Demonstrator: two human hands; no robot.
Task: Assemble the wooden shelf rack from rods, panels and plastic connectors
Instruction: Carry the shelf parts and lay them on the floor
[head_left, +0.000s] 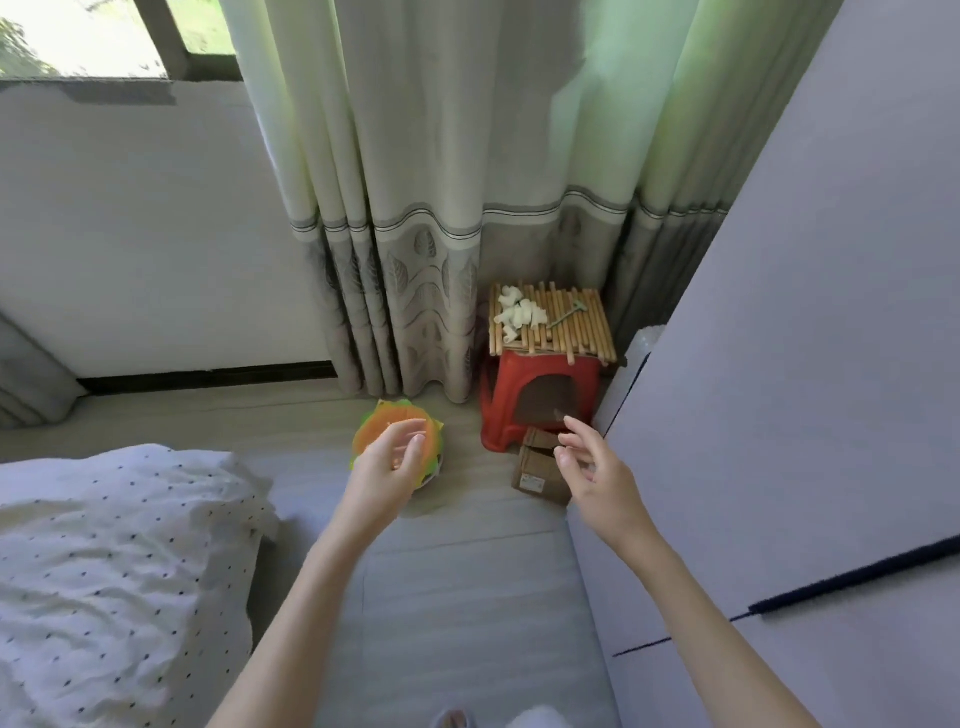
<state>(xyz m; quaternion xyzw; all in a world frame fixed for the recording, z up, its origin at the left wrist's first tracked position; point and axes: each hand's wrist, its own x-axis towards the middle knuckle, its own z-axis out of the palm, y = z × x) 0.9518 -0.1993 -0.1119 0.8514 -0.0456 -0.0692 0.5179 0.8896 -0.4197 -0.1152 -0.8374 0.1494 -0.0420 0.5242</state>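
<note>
Rods (566, 327): pale wooden sticks, side by side in a flat layer on top of the stool, ends overhanging its front edge.
Connectors (517, 314): small white plastic pieces, heaped on the left part of the rod layer.
Tool (569, 314): small greenish hammer-shaped piece, lying aslant on the rods just right of the connectors.
Stool (543, 389): red plastic, on the floor in the corner against the curtain, carrying the rods and connectors; arched opening in its front side, dark inside.
Box (537, 467): small brown cardboard, on the floor touching the stool's front foot, flaps up; contents not visible, partly hidden behind the right hand.
Left hand (392, 457): stretched forward over the floor, fingers loosely spread and slightly bent, holding nothing, in front of the toy.
Right hand (589, 462): stretched forward, fingers relaxed and apart, holding nothing, well short of the stool's top, overlapping the box.
Toy (400, 431): round, orange and green, burger-like, on the floor left of the stool, partly covered by the left hand.
Curtain (441, 208): pale with a grey leaf-patterned hem, hanging to the floor behind stool and toy.
Bedding (119, 571): white with small dark dots, rumpled, at the lower left.
Panel (805, 364): large pale grey surface filling the right side, close beside the stool.
</note>
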